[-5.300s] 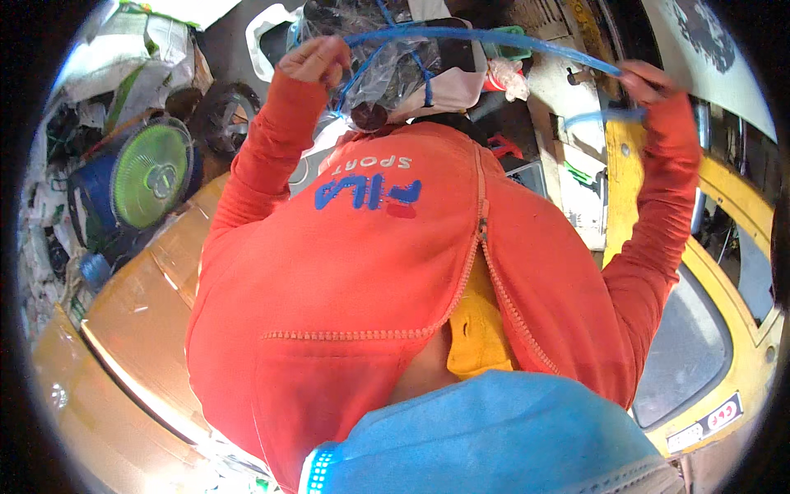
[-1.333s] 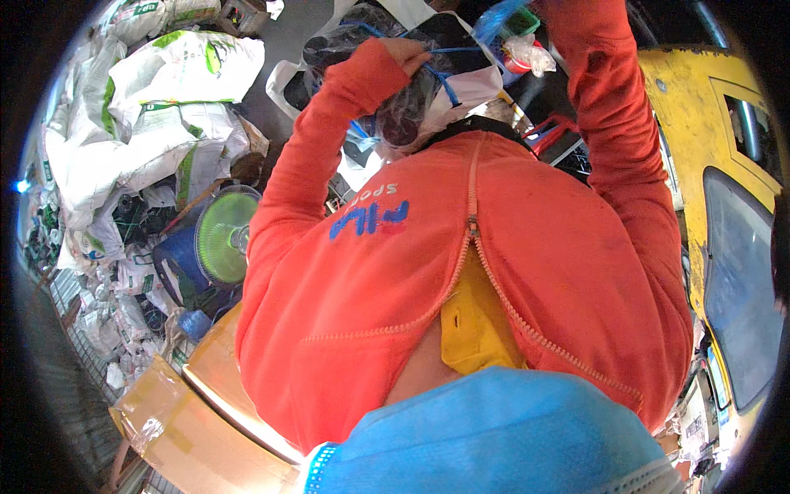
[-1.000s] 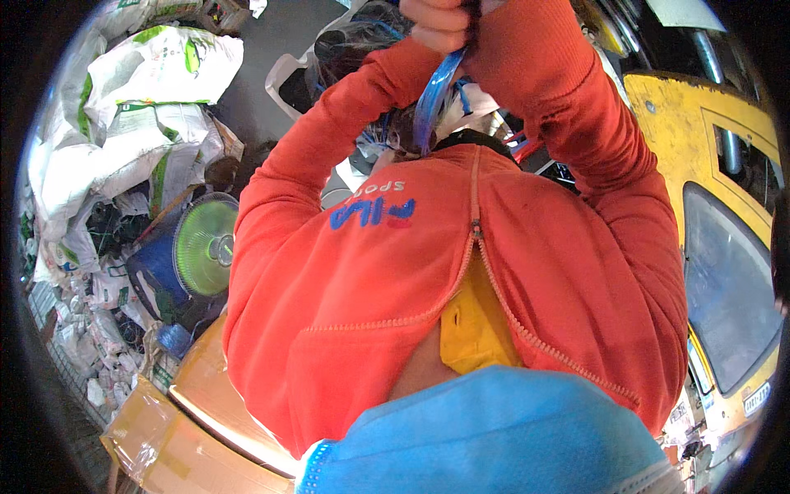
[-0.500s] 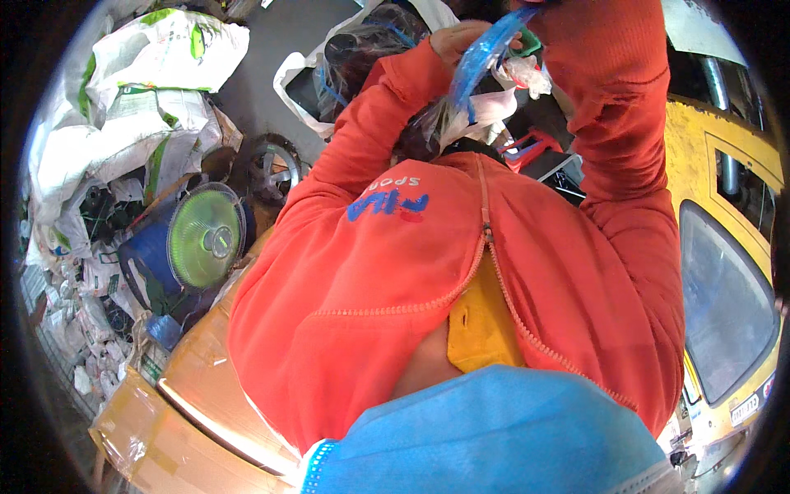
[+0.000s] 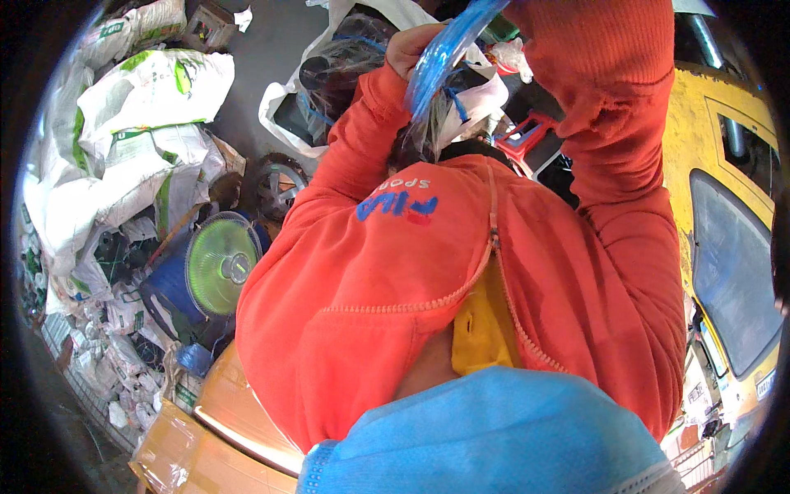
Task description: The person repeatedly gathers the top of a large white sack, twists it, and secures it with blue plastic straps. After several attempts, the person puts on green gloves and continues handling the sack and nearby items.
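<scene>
My left hand [image 5: 411, 51] is at the upper middle with its fingers curled around shiny blue plastic strands [image 5: 448, 59]. The strands run up past the top edge toward the right sleeve [image 5: 597, 49]; my right hand lies beyond that edge, hidden from sight. Below my left hand hangs clear crumpled plastic [image 5: 424, 136], close against my chest. A large white sack [image 5: 284, 103] stands open beyond my left forearm, with dark items and clear wrapping inside. Just left of the right sleeve lies a small white and red crumpled bag [image 5: 512, 59].
White sacks [image 5: 156, 95] with green marks are piled at left. Nearer are a wheel [image 5: 278, 188], a green fan [image 5: 218, 263] beside a blue drum [image 5: 169, 288], and cardboard [image 5: 177, 449]. A red plastic stool [image 5: 527, 136] stands ahead; a yellow vehicle cab or door panel [image 5: 687, 132] fills the right side.
My left hand has shifted left and slightly down with the blue strands. The view has turned a little, so the sacks, fan and cardboard sit lower. More of the red stool shows.
</scene>
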`<state>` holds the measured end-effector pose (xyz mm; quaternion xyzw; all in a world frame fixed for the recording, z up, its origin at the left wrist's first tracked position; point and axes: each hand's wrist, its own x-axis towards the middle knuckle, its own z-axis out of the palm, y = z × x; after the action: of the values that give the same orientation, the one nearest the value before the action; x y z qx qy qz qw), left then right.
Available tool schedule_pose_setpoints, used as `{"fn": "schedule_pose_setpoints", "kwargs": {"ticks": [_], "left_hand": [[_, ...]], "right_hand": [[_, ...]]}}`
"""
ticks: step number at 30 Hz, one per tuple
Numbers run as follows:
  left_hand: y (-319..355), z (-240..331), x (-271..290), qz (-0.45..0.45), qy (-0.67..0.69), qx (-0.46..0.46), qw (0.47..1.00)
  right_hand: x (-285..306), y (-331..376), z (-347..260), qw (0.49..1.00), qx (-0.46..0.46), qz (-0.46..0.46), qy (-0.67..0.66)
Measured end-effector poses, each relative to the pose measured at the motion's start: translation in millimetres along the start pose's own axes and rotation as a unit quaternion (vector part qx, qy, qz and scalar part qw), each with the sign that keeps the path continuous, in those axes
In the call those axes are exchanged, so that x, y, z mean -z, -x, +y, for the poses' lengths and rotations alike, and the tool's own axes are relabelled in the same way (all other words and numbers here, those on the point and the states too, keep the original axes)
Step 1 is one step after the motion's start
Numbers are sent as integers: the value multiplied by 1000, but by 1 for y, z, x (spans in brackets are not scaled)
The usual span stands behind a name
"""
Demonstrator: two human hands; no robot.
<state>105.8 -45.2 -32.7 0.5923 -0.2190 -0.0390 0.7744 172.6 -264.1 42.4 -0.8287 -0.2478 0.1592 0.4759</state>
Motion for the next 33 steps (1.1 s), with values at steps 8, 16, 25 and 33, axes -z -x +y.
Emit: {"fn": "schedule_pose_setpoints", "kwargs": {"ticks": [8,16,25,33], "left_hand": [[3,1,3,120,43,77,989],[-6,0,9,110,-194,36,974],[-8,-15,13,157,-62,35,985],[0,-2,20,-25,-655,-34,754]], "right_hand": [[2,35,49,977,-59,163,-127],[-120,264,201,796,-460,381,-98],[-54,399,388,616,-561,549,-66],[-61,392,379,603,-526,542,-256]]}}
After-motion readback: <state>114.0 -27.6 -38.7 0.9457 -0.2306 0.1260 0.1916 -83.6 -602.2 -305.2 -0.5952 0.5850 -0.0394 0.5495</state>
